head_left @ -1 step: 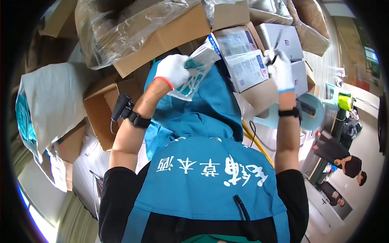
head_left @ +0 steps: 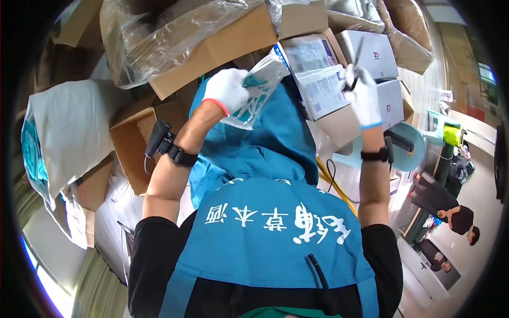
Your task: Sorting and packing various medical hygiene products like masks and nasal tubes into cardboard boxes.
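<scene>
At 12 o'clock, one clear bag point(head_left: 260, 100) with teal and white contents lies over the lap of the blue apron point(head_left: 270, 254). The white-gloved left hand point(head_left: 228, 91), at 11 o'clock, is closed on the bag's left side. The white-gloved right hand point(head_left: 366, 100), at 2 o'clock, is closed around one pair of dark scissors point(head_left: 359, 53), blades pointing toward 12.

The two hands stand well apart. In the gap between them, at 1 o'clock, sits one packed carton point(head_left: 339, 124), its near flap slanting down toward 5 o'clock; the bag's upper end comes up close to its left edge, and whether they touch I cannot tell. Below the bag, the apron cloth spreads toward 6 o'clock.

Room is tighter at the outer edges. The wall of a plastic-lined carton point(head_left: 228, 40) runs across just beyond the left hand, between 11 and 12. Two printed packs point(head_left: 322, 94) show in the packed carton, and two white boxes point(head_left: 389, 108) border it toward 2 o'clock. One open carton point(head_left: 124, 167) stands at 9, one pale-blue stool point(head_left: 413, 159) at 3, and two people point(head_left: 463, 220) near 4.
</scene>
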The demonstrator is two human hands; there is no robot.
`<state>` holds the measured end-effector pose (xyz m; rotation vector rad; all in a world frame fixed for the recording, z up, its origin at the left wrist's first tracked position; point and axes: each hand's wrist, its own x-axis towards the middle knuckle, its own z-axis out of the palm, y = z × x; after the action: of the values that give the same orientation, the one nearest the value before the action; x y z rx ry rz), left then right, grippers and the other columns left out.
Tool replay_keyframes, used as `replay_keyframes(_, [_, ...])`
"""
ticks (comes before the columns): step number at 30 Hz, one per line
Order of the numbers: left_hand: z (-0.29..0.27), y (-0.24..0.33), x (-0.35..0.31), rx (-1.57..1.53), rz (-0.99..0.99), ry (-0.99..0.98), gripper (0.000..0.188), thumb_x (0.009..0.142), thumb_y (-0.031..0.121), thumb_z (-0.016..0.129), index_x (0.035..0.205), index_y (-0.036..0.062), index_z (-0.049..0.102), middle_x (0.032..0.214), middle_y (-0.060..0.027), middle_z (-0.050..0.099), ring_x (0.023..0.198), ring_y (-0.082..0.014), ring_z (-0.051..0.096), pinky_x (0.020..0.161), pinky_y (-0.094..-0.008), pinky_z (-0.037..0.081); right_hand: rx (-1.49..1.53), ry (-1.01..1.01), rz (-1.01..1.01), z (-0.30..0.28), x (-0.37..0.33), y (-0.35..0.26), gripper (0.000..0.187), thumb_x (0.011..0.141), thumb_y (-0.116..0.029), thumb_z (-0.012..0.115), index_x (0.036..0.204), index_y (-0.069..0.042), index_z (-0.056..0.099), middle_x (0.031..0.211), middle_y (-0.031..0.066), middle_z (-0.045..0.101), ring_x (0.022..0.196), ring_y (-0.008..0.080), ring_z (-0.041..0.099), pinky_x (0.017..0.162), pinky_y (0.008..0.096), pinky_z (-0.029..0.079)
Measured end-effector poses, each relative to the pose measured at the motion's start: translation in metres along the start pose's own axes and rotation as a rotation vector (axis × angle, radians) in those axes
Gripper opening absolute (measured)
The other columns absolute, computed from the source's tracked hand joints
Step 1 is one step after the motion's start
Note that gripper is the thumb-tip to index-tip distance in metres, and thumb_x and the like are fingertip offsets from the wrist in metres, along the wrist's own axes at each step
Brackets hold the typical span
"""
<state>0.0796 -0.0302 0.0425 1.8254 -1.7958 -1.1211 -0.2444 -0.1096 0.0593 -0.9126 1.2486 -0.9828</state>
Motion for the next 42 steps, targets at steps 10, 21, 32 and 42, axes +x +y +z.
replay_keyframes(10, [0.028, 0.064, 0.002, 0.869, 0.218, 0.324, 0.015, 0.082, 0.008, 0.055, 0.091, 0.0025, 0.066, 0.071, -0.0154, 0.068, 0.067, -0.0278, 0.07, 0.058, -0.0383, 0.056, 0.146, -0.342, 0.191, 0.074, -0.136, 0.014, 0.024, 0.095, -0.022, 0.06, 0.101, 0.0, 0.054, 0.083, 0.0119, 0.063, 0.062, 0.0171, 0.063, 0.055, 0.0272, 0.052])
replay_keyframes(21, [0.088, 0.056, -0.008, 0.892, 0.397, 0.234, 0.017, 0.078, 0.01, 0.059, 0.089, 0.0047, 0.071, 0.082, -0.0142, 0.07, 0.073, -0.026, 0.07, 0.061, -0.0377, 0.055, -0.024, -0.14, 0.261, 0.062, -0.137, 0.031, 0.033, 0.085, -0.028, 0.075, 0.096, 0.0, 0.061, 0.074, 0.0062, 0.064, 0.052, 0.0104, 0.057, 0.048, 0.0226, 0.044])
replay_keyframes(32, [0.081, 0.071, -0.017, 1.039, 0.43, 0.153, 0.019, 0.077, 0.008, 0.06, 0.092, 0.0049, 0.071, 0.085, -0.0137, 0.07, 0.075, -0.0251, 0.07, 0.06, -0.0335, 0.056, 0.286, -0.123, 0.355, 0.059, -0.132, 0.037, 0.026, 0.089, -0.021, 0.069, 0.098, 0.001, 0.06, 0.077, 0.0093, 0.064, 0.056, 0.0123, 0.059, 0.05, 0.0226, 0.045])
replay_keyframes(42, [0.06, 0.069, -0.023, 0.819, 0.5, 0.147, 0.017, 0.076, 0.008, 0.061, 0.088, 0.0056, 0.072, 0.083, -0.0132, 0.071, 0.073, -0.024, 0.071, 0.058, -0.0342, 0.056, -0.051, -0.139, 0.163, 0.068, -0.137, 0.036, 0.014, 0.092, -0.011, 0.062, 0.1, 0.0, 0.06, 0.081, 0.0074, 0.063, 0.061, 0.0121, 0.06, 0.054, 0.0223, 0.047])
